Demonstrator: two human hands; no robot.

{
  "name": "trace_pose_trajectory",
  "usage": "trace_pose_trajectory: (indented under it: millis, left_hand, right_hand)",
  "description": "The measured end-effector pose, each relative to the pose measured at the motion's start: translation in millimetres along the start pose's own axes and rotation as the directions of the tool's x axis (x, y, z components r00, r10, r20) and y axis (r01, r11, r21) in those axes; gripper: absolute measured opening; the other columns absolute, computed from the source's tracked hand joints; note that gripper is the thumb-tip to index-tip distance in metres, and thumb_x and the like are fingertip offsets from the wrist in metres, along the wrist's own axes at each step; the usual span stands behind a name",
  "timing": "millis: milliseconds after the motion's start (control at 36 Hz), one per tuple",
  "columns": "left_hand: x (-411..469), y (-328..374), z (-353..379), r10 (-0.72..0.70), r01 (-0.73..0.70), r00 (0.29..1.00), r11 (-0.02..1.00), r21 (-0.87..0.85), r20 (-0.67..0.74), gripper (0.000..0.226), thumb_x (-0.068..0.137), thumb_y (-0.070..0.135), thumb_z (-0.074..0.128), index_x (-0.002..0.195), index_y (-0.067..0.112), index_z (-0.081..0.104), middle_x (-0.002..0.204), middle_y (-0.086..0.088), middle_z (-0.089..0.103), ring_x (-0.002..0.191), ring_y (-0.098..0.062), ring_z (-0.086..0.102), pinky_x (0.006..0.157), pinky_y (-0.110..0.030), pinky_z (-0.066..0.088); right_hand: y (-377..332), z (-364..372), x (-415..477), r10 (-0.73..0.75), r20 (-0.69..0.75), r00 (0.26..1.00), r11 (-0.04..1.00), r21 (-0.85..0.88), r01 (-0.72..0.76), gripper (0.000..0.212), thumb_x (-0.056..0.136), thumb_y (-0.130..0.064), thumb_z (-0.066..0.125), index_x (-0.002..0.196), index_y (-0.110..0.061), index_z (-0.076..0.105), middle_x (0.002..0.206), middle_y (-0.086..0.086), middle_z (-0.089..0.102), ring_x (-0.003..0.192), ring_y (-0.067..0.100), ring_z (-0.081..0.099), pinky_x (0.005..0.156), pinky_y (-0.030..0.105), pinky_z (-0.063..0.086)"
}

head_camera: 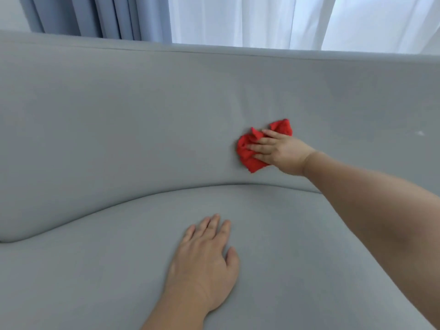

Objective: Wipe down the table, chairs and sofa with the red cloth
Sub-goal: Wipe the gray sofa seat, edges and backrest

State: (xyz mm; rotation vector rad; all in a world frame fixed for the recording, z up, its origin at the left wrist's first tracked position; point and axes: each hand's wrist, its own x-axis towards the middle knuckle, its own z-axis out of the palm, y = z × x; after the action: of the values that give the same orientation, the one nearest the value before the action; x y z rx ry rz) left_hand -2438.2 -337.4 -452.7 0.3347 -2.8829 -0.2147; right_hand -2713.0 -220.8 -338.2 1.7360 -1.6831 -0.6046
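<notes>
Low in the frame, the left hand [202, 265] lies flat on the grey fabric sofa [95, 120] seat, fingers [209, 226] slightly spread, likely bracing the lean forward. Right of centre, the right hand [277, 152] presses the crumpled red cloth [247, 154] against the backrest, fingers extended over it, probably to keep broad contact. Pale curtains [238, 20] hang across the top.
</notes>
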Motion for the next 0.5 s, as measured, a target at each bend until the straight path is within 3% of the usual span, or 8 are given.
trace_pose_trajectory:
  millis: [56,139,222,361,500]
  left_hand:
    - [0,-1,0,-0.001,0.001,1.000,1.000,0.003,0.009,0.063,0.091,0.047,0.018,0.151,0.030,0.007,0.159,0.009,0.003,0.144,-0.006,0.000,0.115,-0.030,-0.005]
    - [-1,-3,1,-0.007,0.007,1.000,1.000,0.014,0.018,0.063,0.091,0.046,0.018,0.151,0.030,0.006,0.159,0.009,0.003,0.144,-0.006,0.000,0.115,-0.029,-0.005]
    - [-1,-1,0,-0.006,0.005,1.000,1.000,0.016,0.019,0.063,0.092,0.047,0.017,0.151,0.030,0.005,0.159,0.009,0.002,0.144,-0.005,-0.001,0.115,-0.029,-0.005]
    - [0,0,0,-0.007,0.006,1.000,0.999,0.041,0.021,0.062,0.093,0.047,0.019,0.151,0.031,0.004,0.159,0.010,0.001,0.144,-0.005,-0.002,0.114,-0.028,-0.006]
    - [0,1,-1,-0.008,0.007,1.000,0.999,0.043,0.030,0.061,0.093,0.046,0.018,0.151,0.031,0.004,0.159,0.010,0.000,0.144,-0.005,-0.003,0.114,-0.028,-0.006]
  right_hand:
    - [25,-11,-5,0.033,-0.059,0.998,0.998,-0.055,-0.037,0.029,0.077,-0.001,0.054,0.099,-0.003,0.074,0.119,0.018,0.065,0.107,0.042,0.062,0.092,0.066,0.039]
    - [50,-33,-10,0.181,-0.077,0.980,0.979,-0.078,-0.187,0.041,0.071,0.009,0.066,0.112,0.001,0.068,0.129,0.022,0.058,0.117,0.046,0.055,0.100,0.064,0.032]
    - [70,-51,-12,0.318,-0.130,0.939,0.943,-0.057,-0.327,0.047,0.074,0.011,0.063,0.120,0.002,0.062,0.135,0.026,0.050,0.122,0.050,0.048,0.106,0.062,0.029]
    - [84,-64,-11,0.574,-0.117,0.810,0.819,0.070,-0.570,0.060,0.080,0.008,0.051,0.139,-0.005,0.046,0.150,0.024,0.031,0.137,0.045,0.030,0.116,0.053,0.017]
    - [75,-61,-7,0.661,-0.155,0.735,0.747,0.231,-0.623,0.064,0.077,0.010,0.049,0.139,-0.007,0.048,0.152,0.021,0.029,0.140,0.041,0.027,0.117,0.047,0.013]
